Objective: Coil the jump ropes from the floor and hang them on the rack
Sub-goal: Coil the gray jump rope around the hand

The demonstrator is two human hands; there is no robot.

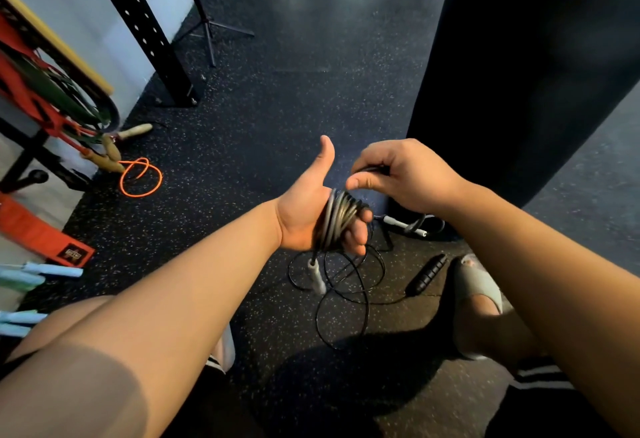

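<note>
Plainly the job is in its early part: one black jump rope (337,216) is partly coiled, with several turns wrapped round the left hand (304,219), while its loose loops lie on the floor (311,91) below. An orange rope (140,178) lies on the floor by the rack (38,101), and another with white handles (405,224) lies just beyond the hands; both wait to be coiled. The left hand's fingers curl over the coil, thumb raised. The right hand (405,178) pinches a strand between thumb and fingertips just above it.
</note>
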